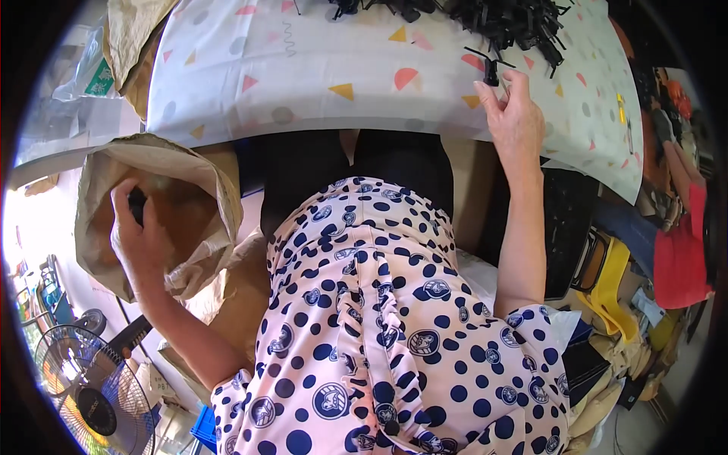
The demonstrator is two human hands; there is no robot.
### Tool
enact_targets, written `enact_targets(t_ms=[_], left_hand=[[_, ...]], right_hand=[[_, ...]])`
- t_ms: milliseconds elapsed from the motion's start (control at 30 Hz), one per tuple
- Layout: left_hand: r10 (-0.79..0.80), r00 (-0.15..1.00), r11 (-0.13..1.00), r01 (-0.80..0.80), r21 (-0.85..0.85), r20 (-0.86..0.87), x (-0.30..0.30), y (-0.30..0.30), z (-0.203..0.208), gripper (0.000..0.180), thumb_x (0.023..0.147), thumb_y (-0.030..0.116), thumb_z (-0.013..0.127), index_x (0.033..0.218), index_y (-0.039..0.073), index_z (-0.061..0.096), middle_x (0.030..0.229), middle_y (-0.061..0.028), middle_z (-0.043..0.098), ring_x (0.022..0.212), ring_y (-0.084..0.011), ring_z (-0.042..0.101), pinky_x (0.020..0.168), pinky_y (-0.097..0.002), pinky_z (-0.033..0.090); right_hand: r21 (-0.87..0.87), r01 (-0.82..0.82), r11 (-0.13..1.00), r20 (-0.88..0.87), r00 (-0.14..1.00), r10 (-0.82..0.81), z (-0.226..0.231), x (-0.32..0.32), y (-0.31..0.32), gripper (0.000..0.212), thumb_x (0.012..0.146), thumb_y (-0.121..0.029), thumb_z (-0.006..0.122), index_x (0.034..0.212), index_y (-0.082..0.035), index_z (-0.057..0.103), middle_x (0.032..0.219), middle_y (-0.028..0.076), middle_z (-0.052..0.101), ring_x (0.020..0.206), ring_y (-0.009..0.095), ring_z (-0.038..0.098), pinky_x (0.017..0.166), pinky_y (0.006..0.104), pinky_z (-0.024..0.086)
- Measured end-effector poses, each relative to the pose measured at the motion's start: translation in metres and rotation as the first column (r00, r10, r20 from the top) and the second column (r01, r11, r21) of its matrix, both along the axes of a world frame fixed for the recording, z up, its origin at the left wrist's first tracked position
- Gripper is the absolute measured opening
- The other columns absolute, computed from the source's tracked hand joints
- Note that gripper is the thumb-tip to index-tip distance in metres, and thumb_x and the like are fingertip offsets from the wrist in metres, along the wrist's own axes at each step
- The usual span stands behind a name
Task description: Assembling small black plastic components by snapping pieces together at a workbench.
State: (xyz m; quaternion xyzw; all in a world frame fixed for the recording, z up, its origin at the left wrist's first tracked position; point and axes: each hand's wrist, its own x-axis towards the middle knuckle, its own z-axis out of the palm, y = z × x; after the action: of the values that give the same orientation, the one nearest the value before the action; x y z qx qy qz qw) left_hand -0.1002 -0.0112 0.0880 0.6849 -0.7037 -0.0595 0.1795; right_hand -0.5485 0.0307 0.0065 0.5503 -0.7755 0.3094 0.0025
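Note:
My left hand [140,235] reaches into the mouth of a brown paper sack [216,178] on the left. Its thumb and fingers are closed around a small black piece [136,203], whose kind I cannot make out. Over the table, the thumb and fingers of my right hand [518,114] pinch a small black plastic part [491,73] with thin arms sticking out at its top. Just beyond it lies a heap of similar black parts [516,26], partly cut off by the upper edge.
A white cloth with coloured shapes [303,76] covers the table. A yellow pen-like object [622,110] lies at its right side. Another paper sack [133,45] stands far left, beside a clear plastic bag [76,72]. A fan [95,406] stands lower left; red cloth [682,250] hangs right.

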Motion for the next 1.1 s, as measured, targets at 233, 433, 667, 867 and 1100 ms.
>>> enact_targets(t_ms=[233,433,667,867,1100], left_hand=[[-0.074,0.994,0.997,0.072,-0.034,-0.083,-0.009,0.0,-0.025,0.045,0.085,0.012,0.065,0.127,0.01,0.051,0.108,-0.0112,0.063,0.086,-0.0239,0.063,0.074,-0.0329,0.05],[-0.135,0.537,0.79,0.566,0.237,-0.833,-0.138,-0.017,-0.026,0.036,0.093,0.02,0.056,0.123,0.001,0.054,0.101,-0.0061,0.063,0.073,-0.0086,0.059,0.06,-0.0204,0.046],[0.351,0.169,0.359,0.884,0.299,-0.921,-0.167,-0.03,-0.068,0.046,0.096,0.038,0.051,0.123,0.001,0.053,0.093,-0.0127,0.065,0.057,-0.0073,0.057,0.047,-0.0157,0.042],[0.746,-0.076,0.197,0.974,0.111,-0.662,-0.156,-0.009,-0.096,0.036,0.092,0.027,0.059,0.12,0.005,0.056,0.092,-0.0199,0.066,0.056,-0.0167,0.062,0.045,-0.0181,0.044],[0.687,-0.171,0.411,0.893,0.184,-0.706,-0.174,0.012,-0.083,0.037,0.09,0.011,0.06,0.125,0.005,0.049,0.092,-0.0158,0.063,0.064,-0.014,0.062,0.051,-0.017,0.047]], right_hand=[[0.166,0.056,0.985,-0.198,0.98,-0.023,-0.02,-0.015,-0.016,0.028,0.088,-0.029,0.062,0.096,-0.003,0.055,0.065,0.012,0.062,0.061,0.033,0.061,0.058,0.0412,0.047],[-0.063,-0.275,0.959,-0.001,0.961,0.276,-0.01,0.027,-0.005,0.022,0.084,-0.009,0.064,0.103,-0.003,0.057,0.065,0.011,0.06,0.059,0.028,0.061,0.055,0.0357,0.047],[-0.146,-0.738,0.659,-0.119,0.674,0.729,0.01,0.069,0.003,0.036,0.074,0.003,0.069,0.108,-0.001,0.057,0.072,0.012,0.06,0.057,0.025,0.06,0.052,0.0343,0.047],[-0.095,-0.835,0.541,-0.063,0.548,0.834,0.004,0.073,0.009,0.045,0.072,0.005,0.066,0.115,-0.002,0.056,0.083,0.012,0.066,0.064,0.028,0.064,0.055,0.0344,0.052],[-0.139,-0.626,0.767,0.223,0.735,0.64,-0.004,0.089,0.019,0.03,0.085,-0.006,0.061,0.114,-0.004,0.055,0.072,0.008,0.062,0.065,0.021,0.063,0.059,0.0284,0.051]])
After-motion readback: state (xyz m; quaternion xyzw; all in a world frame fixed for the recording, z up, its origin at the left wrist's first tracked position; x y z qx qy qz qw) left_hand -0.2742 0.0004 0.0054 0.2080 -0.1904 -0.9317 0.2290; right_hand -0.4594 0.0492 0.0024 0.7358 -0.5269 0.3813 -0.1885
